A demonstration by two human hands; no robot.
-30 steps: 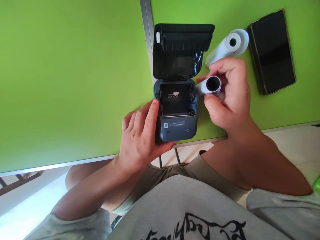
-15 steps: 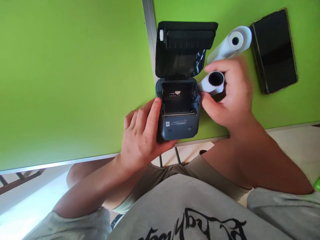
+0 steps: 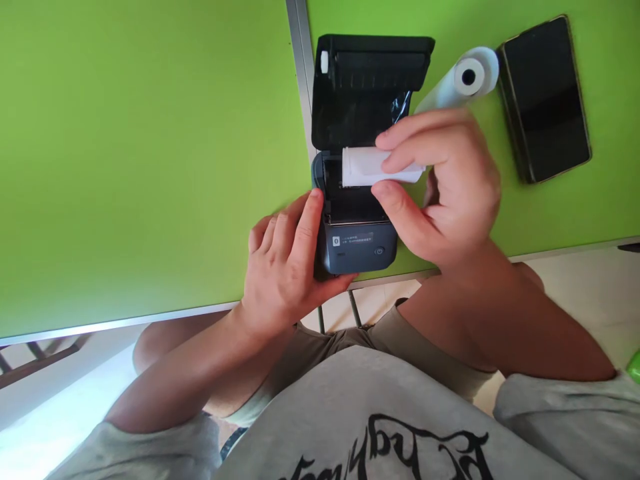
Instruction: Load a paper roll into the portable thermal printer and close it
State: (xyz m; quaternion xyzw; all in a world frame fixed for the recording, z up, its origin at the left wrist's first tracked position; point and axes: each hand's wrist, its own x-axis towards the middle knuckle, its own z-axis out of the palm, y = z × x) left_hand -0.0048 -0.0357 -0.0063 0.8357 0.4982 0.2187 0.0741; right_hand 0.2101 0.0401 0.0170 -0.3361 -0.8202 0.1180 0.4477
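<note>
Only one view here, the head cam, so here's what it shows. The printer (image 3: pixel 357 257) sits right by the near edge of the green table (image 3: pixel 140 167), just right of the metal seam strip (image 3: pixel 300 67), with its black lid (image 3: pixel 360 93) flipped up towards the far side.

The right hand (image 3: pixel 445 180) has the small white roll (image 3: pixel 360 167) pinched, thumb on the near side and a couple of fingers over the far side. The roll is over the back part of the bay (image 3: pixel 350 208), and I can't tell whether it's touching anything in there.

Main thing to look at is the angle: the roll's long axis runs left to right, pretty much across the bay and roughly along the table's near edge. Its left end is just short of the bay's left wall, while the right end pokes out past the right wall, between the right hand's fingers.

The left hand (image 3: pixel 280 267) is wrapped round the printer's left side and front corner, index fingertip by the bay's rim, just off the roll's free end. Towards the table's far right there's a longer roll (image 3: pixel 440 90), then a phone-like device (image 3: pixel 550 100).
</note>
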